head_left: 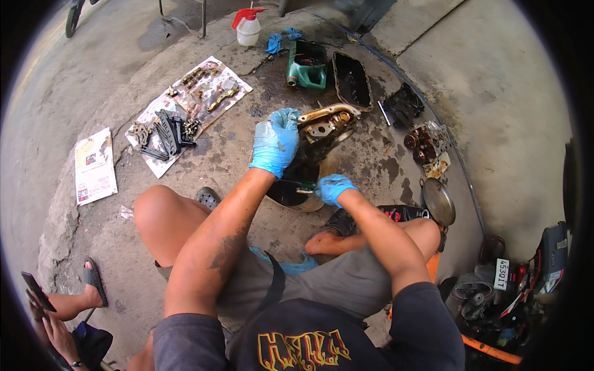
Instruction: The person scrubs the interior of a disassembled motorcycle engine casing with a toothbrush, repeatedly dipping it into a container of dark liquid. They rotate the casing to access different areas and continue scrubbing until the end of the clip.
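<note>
My left hand, in a blue glove smeared with grime, is closed on the edge of an oily, gold-stained metal engine casing. The casing is tilted over an open container with a pale wall and a dark inside. Lower and to the right, my gloved right hand has its fingers wrapped round a small green and pale tool that looks like a brush. The tool's tip is over the container, apart from my left hand. The casing's lower part is dark and hard to make out.
Engine parts lie on paper at the left. Beyond the casing are a cut green jug, a black pan and a spray bottle. More oily parts and a round metal dish sit right. Someone holds a phone lower left.
</note>
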### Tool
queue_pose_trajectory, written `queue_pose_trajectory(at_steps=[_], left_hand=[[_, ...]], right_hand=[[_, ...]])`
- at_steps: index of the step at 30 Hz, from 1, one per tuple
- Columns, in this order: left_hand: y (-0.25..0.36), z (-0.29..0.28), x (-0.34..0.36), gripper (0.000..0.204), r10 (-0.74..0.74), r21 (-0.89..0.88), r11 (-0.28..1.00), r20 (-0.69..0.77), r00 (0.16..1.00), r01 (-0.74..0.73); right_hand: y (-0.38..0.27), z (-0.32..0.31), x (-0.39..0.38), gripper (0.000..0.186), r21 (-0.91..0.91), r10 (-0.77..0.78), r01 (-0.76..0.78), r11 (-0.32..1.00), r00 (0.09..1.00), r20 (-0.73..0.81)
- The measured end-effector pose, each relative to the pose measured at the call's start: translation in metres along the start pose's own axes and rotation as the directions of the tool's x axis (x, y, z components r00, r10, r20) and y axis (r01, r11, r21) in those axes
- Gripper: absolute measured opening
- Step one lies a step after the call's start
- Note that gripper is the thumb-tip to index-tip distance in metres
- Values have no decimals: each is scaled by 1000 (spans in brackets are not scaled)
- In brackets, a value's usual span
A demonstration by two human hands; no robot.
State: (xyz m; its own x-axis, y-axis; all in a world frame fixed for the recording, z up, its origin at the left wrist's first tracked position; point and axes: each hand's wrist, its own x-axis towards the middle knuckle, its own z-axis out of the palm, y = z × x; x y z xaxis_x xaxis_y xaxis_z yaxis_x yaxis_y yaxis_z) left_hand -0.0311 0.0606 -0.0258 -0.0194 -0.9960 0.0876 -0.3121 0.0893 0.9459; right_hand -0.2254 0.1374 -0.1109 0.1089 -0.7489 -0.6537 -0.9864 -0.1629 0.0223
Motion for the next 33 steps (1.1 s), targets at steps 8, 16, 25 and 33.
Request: queue_pose_trajectory(at_steps=[8,16,25,33], left_hand=[[-8,8,-6,25,83,49,995,113,990,-89],[-13,3,8,23,72,-17,997,184,980,-70],[-12,-1,12,22,28,4,1000,225,974,-30],[8,-21,27,31,-109,99,992,343,933,79]], right_hand=[[-22,90,107,38,273,87,-109,956,992,92],[-19,141,116,33,299,273,-228,927,955,-116],[-35,84,101,35,273,29,-74,959,986,162],[25,-101,-49,26,35,-92,91,995,995,23]])
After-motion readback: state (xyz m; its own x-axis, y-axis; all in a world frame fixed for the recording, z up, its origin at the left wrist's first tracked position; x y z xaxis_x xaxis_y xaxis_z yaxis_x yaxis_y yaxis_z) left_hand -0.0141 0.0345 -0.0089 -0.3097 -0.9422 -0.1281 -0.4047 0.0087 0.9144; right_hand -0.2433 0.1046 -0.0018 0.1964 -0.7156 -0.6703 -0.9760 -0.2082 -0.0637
